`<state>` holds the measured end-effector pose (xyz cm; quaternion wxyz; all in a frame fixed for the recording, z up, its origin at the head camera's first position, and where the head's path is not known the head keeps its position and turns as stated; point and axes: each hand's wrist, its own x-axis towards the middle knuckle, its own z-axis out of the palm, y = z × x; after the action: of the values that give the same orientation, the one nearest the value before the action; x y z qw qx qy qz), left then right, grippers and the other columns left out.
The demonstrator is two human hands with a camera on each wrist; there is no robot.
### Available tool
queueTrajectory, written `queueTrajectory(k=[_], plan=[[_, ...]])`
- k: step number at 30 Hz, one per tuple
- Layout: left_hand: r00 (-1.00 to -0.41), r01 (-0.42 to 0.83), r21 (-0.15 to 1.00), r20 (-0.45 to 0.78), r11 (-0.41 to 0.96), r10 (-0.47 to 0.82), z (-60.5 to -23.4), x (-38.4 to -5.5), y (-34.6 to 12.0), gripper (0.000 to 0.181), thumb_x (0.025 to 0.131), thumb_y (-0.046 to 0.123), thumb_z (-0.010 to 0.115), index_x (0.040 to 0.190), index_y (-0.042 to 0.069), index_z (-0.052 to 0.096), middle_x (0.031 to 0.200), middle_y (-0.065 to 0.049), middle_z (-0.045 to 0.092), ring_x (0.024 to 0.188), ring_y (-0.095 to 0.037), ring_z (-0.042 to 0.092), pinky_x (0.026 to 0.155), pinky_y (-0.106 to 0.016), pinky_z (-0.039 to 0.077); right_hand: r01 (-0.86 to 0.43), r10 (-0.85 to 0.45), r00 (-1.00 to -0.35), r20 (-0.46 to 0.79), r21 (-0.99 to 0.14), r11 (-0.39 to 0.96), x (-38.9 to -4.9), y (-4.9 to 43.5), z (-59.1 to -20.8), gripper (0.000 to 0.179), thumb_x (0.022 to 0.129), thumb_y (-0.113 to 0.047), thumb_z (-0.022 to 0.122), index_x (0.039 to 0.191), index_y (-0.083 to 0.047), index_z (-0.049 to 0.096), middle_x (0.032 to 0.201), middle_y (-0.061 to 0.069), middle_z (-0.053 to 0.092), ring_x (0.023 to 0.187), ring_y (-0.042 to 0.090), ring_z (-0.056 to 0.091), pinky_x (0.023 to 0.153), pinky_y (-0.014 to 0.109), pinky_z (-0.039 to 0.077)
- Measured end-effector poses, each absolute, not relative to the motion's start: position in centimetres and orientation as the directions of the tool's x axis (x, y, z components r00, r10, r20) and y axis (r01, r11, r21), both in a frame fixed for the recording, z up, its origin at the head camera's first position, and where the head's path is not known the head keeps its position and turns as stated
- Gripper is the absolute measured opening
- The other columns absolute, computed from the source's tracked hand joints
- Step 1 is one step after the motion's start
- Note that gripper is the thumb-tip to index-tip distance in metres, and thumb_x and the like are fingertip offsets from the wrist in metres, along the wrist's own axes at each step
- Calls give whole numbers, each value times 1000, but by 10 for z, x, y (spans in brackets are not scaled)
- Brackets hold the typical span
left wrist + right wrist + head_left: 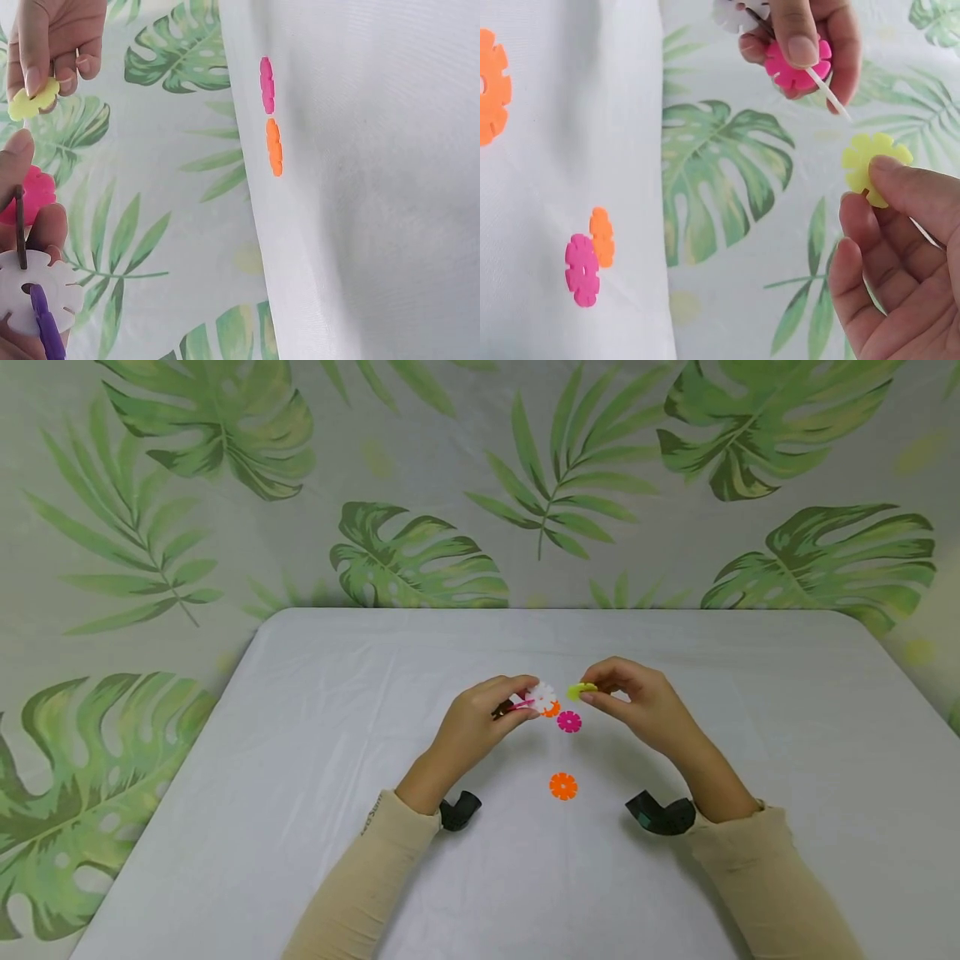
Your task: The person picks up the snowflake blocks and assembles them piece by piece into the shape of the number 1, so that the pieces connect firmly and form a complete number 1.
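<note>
Over the table, my left hand grips a cluster of notched plastic snowflake discs fitted into one another. A pink disc, a dark brown disc, a purple disc and white discs show in it; one white disc is seen edge-on. To the right, apart from the cluster, a single yellow snowflake disc is pinched between thumb and fingers of my right hand. The left fingers partly hide the cluster.
Below the hands, a magenta disc and an orange disc lie close together on the white tablecloth. Another orange disc lies nearer the person. A leaf-patterned cloth hangs behind the table.
</note>
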<state>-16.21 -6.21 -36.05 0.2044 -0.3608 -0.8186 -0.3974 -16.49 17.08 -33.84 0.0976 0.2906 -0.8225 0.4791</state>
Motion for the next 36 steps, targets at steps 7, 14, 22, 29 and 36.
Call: queueTrajectory(k=[7, 14, 22, 29, 36], plan=[[-660, 750, 501, 613, 432, 435, -360, -162, -63, 39, 74, 14, 73, 111, 5, 62, 91, -2, 62, 65, -4, 46, 60, -11, 42, -564, -387, -816, 430, -739, 369, -168, 164, -343, 17, 78, 2, 67, 93, -3, 62, 86, -1, 61, 75, 13, 55, 70, 20, 46], [-652, 757, 497, 618, 424, 439, -360, -162, -61, 38, 75, 15, 73, 110, 5, 63, 90, -1, 62, 66, -3, 47, 61, -11, 42, -568, -373, -815, 444, -737, 365, -167, 162, -344, 17, 78, 3, 67, 92, -5, 63, 86, 0, 62, 74, 13, 53, 68, 21, 45], [-643, 764, 496, 626, 412, 440, -361, -161, -60, 38, 75, 15, 73, 110, 5, 63, 92, -1, 63, 66, -3, 48, 62, -10, 41, -636, -408, -759, 506, -711, 300, -155, 153, -328, 17, 74, 15, 63, 87, 4, 61, 83, 11, 60, 74, 13, 51, 67, 20, 44], [-626, 779, 489, 641, 392, 444, -358, -159, -59, 38, 74, 13, 74, 110, 4, 63, 93, -2, 63, 67, -4, 48, 62, -10, 42, -665, -398, -726, 560, -718, 203, -158, 155, -332, 20, 70, 20, 63, 85, 7, 61, 83, 15, 61, 77, 13, 55, 69, 19, 46], [-613, 789, 480, 651, 384, 448, -356, -158, -58, 37, 74, 11, 74, 108, 3, 64, 92, -3, 64, 68, -4, 50, 63, -10, 42, -675, -391, -710, 586, -725, 138, -166, 162, -346, 21, 70, 18, 65, 82, 1, 65, 83, 11, 64, 80, 15, 59, 66, 21, 48]])
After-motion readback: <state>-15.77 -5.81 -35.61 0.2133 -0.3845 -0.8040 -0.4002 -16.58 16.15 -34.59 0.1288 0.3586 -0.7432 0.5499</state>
